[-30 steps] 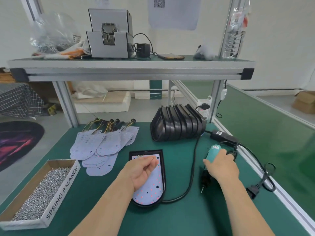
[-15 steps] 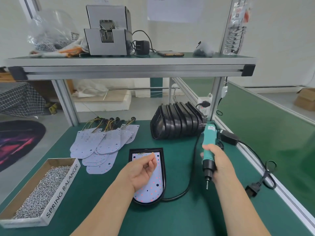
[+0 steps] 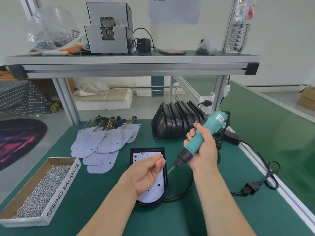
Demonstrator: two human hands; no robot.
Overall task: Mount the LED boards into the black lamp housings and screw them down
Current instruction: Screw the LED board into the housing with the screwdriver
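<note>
Screwdriver (image 3: 215, 121) now tilts from upright to a slant, right hand (image 3: 203, 149) wrapped round its teal body, bit (image 3: 170, 170) just beside the left hand (image 3: 147, 172). Left fingers (image 3: 158, 163) curl palm-up, contents unclear. LED board (image 3: 153, 191) sits in black housing (image 3: 147, 149) directly beneath them.

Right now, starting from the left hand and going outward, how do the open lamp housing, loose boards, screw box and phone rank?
1. Lamp housing, right beneath the left hand.
2. Loose boards, left of it.
3. Screw box, far left edge.
4. Phone, up on the shelf.
</note>
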